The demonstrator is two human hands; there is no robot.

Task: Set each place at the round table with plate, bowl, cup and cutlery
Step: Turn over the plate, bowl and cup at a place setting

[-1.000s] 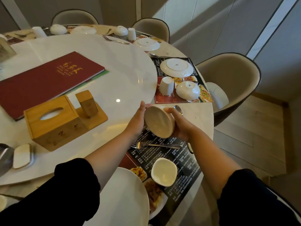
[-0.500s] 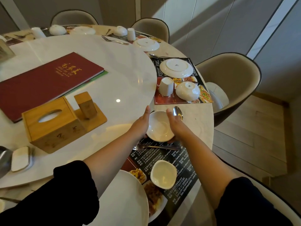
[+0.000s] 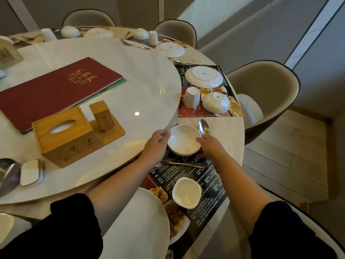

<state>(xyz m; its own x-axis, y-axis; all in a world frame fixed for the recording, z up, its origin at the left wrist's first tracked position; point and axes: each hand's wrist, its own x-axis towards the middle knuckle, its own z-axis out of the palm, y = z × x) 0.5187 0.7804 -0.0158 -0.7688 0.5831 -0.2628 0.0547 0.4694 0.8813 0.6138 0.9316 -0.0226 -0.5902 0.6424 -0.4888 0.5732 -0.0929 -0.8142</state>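
Left hand (image 3: 156,145) and right hand (image 3: 210,144) are cupping the bowl (image 3: 183,140) between them, left thumb lying on the left rim, right fingers curling round the right side. How far the fingers are reaching under it cannot be told. The bowl is sitting upright, open side up, at the far end of the near placemat (image 3: 207,186), just beside the turntable (image 3: 115,58) edge.

Spoon (image 3: 203,126) is lying just right of the bowl, its handle passing under the right hand. Fork (image 3: 183,163) is lying crosswise on the placemat, just nearer than the bowl. Cup (image 3: 186,192) is standing upright nearer on the same placemat, with the plate (image 3: 138,225) to its left.

On the round table (image 3: 230,135), the next place is showing the far plate (image 3: 203,76), far cup (image 3: 191,97) and far bowl (image 3: 216,102), all upside down. Red menu (image 3: 56,90) and wooden tissue box (image 3: 65,133) are sitting on the turntable. A chair (image 3: 270,94) is standing behind the next place.
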